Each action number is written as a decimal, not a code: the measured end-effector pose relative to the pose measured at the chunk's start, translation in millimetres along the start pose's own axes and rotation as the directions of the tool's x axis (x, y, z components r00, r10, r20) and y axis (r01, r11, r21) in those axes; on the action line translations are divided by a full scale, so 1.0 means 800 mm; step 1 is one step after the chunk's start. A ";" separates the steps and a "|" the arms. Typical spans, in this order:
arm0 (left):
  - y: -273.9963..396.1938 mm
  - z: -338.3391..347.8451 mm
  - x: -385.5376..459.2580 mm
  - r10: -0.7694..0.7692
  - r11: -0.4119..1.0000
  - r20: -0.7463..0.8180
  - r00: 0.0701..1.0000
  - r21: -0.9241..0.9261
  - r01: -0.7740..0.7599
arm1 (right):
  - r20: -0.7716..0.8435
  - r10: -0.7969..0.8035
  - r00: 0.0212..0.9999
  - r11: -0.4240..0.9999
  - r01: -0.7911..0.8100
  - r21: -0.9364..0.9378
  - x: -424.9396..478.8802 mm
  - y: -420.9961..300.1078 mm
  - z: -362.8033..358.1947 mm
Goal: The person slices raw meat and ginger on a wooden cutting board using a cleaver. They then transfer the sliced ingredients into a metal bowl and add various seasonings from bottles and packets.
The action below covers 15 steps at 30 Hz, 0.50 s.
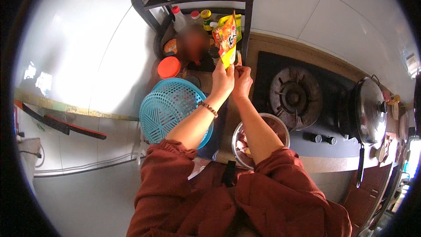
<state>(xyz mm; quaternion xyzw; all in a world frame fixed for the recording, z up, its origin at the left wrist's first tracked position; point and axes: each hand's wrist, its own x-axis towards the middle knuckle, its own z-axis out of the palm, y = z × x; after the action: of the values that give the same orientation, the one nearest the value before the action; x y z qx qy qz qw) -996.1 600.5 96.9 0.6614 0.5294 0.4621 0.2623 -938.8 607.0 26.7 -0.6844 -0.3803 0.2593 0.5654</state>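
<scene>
My left hand [223,79] grips the lower end of an orange and yellow printed foil packet [228,39], which stands nearly upright in front of the shelf rack. Close against it is my right hand [242,82], with its fingers curled beside the packet's bottom. A thin pale and reddish item [239,58] pokes up from the right fingers; what it is I cannot tell. Beneath my right forearm stands a round stainless steel bowl [234,141] holding pieces that look like raw meat. A blue plastic colander [158,115] is tilted beside my left forearm.
A dark shelf rack [249,16] holds bottles, a yellow-capped jar [206,19] and pouches. An orange-red lid [169,67] lies left of it. To the right are a gas burner [293,95] and a lidded wok [370,112] whose handle juts past the counter edge.
</scene>
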 end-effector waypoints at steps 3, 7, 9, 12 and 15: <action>-0.033 0.012 -0.002 0.023 0.993 -0.094 0.995 0.121 -0.012 | 0.045 -0.004 0.999 1.000 0.003 0.011 -0.005 -0.001 -0.004; -0.096 0.032 -0.009 -0.098 0.995 -0.090 0.991 -0.008 0.097 | 0.167 0.026 0.986 0.998 -0.014 -0.069 -0.015 -0.008 -0.025; -0.121 0.040 -0.015 -0.123 0.990 -0.003 0.992 -0.065 0.123 | 0.166 0.002 0.986 0.999 0.007 -0.052 -0.021 -0.012 -0.045; -0.119 0.043 -0.028 -0.076 0.993 -0.091 0.993 -0.098 0.067 | 0.154 -0.124 0.980 0.992 0.121 0.032 -0.020 -0.003 -0.056; -0.090 0.040 -0.031 -0.193 0.975 -0.208 0.959 -0.150 0.164 | 0.204 -0.047 0.978 0.986 0.012 0.169 -0.012 -0.017 -0.073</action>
<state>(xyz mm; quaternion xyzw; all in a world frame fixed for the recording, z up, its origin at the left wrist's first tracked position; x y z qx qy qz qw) -1000.9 603.5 14.3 0.5366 0.5815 0.5409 0.2852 -901.3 566.5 52.6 -0.5980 -0.4245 0.3518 0.5817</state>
